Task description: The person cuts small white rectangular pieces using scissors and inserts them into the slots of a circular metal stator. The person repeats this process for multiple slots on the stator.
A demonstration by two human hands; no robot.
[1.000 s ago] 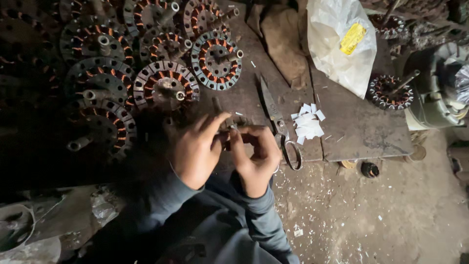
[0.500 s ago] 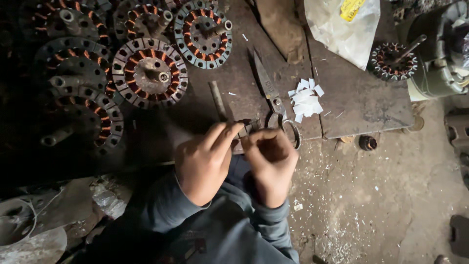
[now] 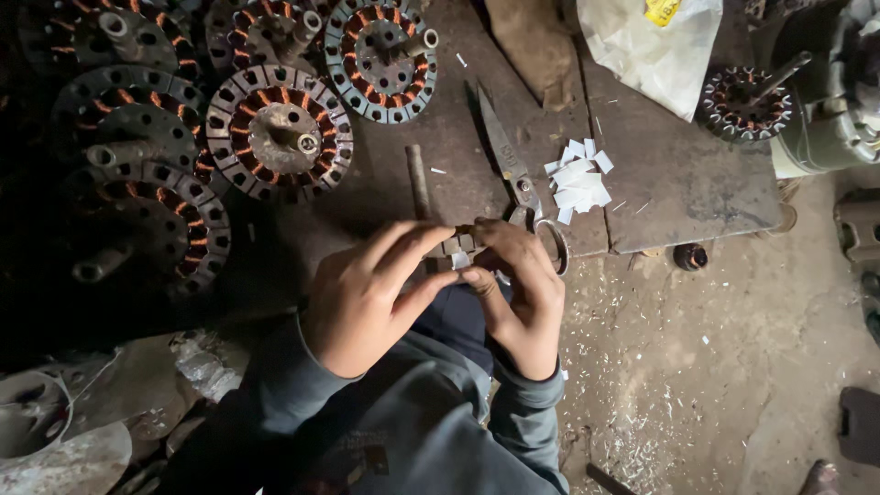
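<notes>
Both my hands, left hand [image 3: 367, 302] and right hand [image 3: 522, 293], pinch a small paper strip [image 3: 456, 247] together at the desk's [image 3: 678, 183] near edge, beside the scissors [image 3: 513, 179]. It looks light, thin and easily creased, so I'd grip its ends with fingertips only.
</notes>
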